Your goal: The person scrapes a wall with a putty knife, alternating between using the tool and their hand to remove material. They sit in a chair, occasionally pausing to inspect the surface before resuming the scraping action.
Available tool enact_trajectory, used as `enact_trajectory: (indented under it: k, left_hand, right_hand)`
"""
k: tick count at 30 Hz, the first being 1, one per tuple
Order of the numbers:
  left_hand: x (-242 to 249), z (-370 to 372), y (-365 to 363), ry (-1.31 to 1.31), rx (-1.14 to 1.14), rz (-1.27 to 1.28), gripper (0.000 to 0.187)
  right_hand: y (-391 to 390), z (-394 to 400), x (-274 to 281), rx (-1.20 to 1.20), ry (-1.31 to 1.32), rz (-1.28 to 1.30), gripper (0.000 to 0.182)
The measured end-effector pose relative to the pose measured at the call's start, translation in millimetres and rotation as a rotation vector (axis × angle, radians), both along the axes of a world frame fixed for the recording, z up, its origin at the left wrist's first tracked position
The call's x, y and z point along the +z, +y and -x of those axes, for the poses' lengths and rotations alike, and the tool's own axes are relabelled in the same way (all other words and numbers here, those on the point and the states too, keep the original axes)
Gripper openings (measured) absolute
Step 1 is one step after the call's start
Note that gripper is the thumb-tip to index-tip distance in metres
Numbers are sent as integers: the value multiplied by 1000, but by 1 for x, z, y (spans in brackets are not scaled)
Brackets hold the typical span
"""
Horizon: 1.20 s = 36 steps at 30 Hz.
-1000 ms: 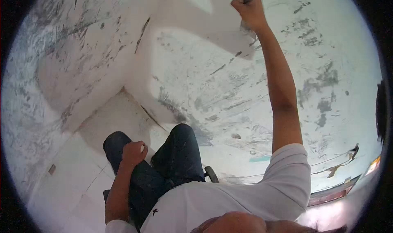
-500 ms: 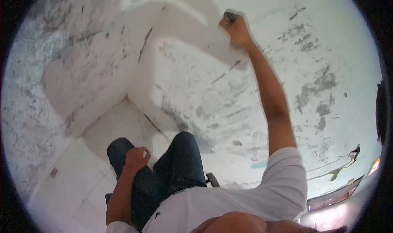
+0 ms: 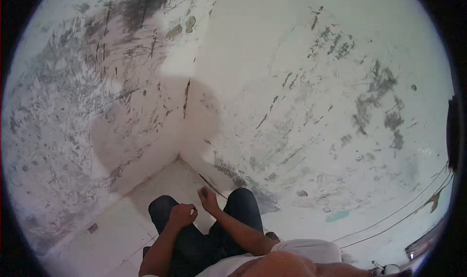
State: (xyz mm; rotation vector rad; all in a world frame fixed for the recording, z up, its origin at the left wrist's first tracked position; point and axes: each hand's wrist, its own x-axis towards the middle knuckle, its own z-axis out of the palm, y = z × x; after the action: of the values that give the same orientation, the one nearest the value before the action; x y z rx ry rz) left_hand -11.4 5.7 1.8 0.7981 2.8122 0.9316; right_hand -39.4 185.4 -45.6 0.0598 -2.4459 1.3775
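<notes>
My left hand [image 3: 183, 215] rests by my left knee [image 3: 163, 206], its fingers curled inward with a small gap beside the thumb. Whether anything lies inside that curl is hidden. Close beside it, my right hand [image 3: 209, 200] is held over the space between my knees, its fingers bent closed. No object shows clearly in it, and its palm is out of sight. The dark trousers [image 3: 245, 213] of my bent legs are under and beside both hands.
Two scuffed walls meet in a corner ahead; the left wall [image 3: 63, 131] carries many grey smears, the right wall [image 3: 292, 131] dark streaks. Pale floor tiles [image 3: 112, 243] lie below. Cables [image 3: 389, 223] run along the lower right wall. A seat part [image 3: 272, 236] shows beside my hip.
My right hand has come down from high on the right wall, where it held a small dark object, to near my left hand. The view has shifted, and that object no longer shows.
</notes>
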Motion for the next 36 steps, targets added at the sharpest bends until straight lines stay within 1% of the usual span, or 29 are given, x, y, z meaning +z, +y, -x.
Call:
enact_trajectory:
  k: [1, 4, 6, 7, 8, 9, 10, 11, 13, 14, 16, 17, 19, 21, 22, 23, 24, 25, 26, 27, 28, 29, 30, 31, 32, 33, 34, 35, 36]
  left_hand:
    - [-3, 0, -1, 13, 8, 9, 22]
    - [-11, -2, 1, 48, -25, 19, 23]
    - [-7, -4, 0, 54, -49, 56, 25]
    - [-4, -4, 0, 57, -50, 54, 25]
    - [-2, -6, 1, 80, -56, 75, 24]
    - [-2, -9, 3, 103, -62, 94, 24]
    - [-6, -10, 4, 103, -63, 91, 24]
    - [-7, -9, 4, 131, -75, 85, 23]
    - [-9, -11, 3, 159, -82, 85, 22]
    - [-5, -10, 4, 137, -87, 121, 23]
    - [-1, -10, 4, 116, -86, 158, 23]
    - [-4, -9, 4, 128, -91, 155, 22]
    - [-6, -8, 5, 132, -80, 156, 22]
    - [-6, -10, 4, 259, -48, 296, 20]
    - [-15, -7, 6, 286, -19, 291, 23]
    - [-15, -8, 7, 467, 13, 248, 24]
    - [17, -13, 10, 356, -10, 432, 25]
    - [-1, -4, 12, 442, 10, 334, 23]
    - [46, -26, 12, 459, 85, 368, 23]
    - [42, -27, 7, 574, 130, 205, 25]
    - [63, -38, 8, 634, 215, 282, 34]
    - [91, -62, 4, 602, 174, 241, 40]
    - [103, -81, 6, 555, 111, 179, 46]
    - [85, -93, 3, 484, 87, 157, 46]
    - [68, -101, -14, 382, -268, 240, 51]
    - [52, -107, -35, 276, -631, 304, 56]
    - [49, -100, -70, 244, -581, 487, 60]
    - [9, -67, -111, 309, -469, 329, 61]
    - [61, -49, -127, 206, -40, 772, 64]
  right_hand:
    - [3, -9, -18, -11, 20, -66, 27]
    - [7, -56, -70, -11, 114, -83, 24]
    - [16, -81, -92, 201, -81, -164, 25]
    - [19, -74, -104, 201, -78, -166, 25]
    - [19, -65, -117, 266, -232, -235, 31]
    - [19, -63, -111, 329, -386, -302, 36]
    - [22, -68, -103, 353, -317, -265, 40]
    - [24, -66, -99, 354, -313, -268, 40]
    - [21, -67, -92, 319, -522, -301, 36]
    - [21, -68, -99, 325, -518, -303, 36]
    - [20, -71, -106, 362, -311, -275, 29]
    - [21, -71, -106, 369, -309, -276, 29]
    - [18, -73, -106, 408, -206, -290, 29]
    - [21, -69, -137, 380, -172, -287, 27]
    - [26, -63, -157, 373, -199, -325, 28]
    - [29, -60, -164, 394, -236, -368, 31]
    - [21, -78, -81, 416, -406, -379, 33]
    - [31, -67, -134, 392, -470, -134, 34]
    - [23, -73, -116, 355, -462, 33, 35]
    - [17, -73, -84, 374, -536, -30, 33]
    - [19, -57, -107, 464, -413, -205, 34]
    - [21, -54, -120, 475, -213, -250, 34]
    - [20, -59, -104, 508, -313, -83, 35]
    - [18, -69, -84, 537, -290, -182, 36]
    - [18, -62, -96, 585, 25, -393, 35]
    - [14, -68, -93, 445, -44, -216, 36]
    - [14, -62, -106, 399, -115, -362, 39]
    - [10, -70, -68, 463, -285, -328, 44]
    - [6, -65, -88, 338, -334, -289, 44]
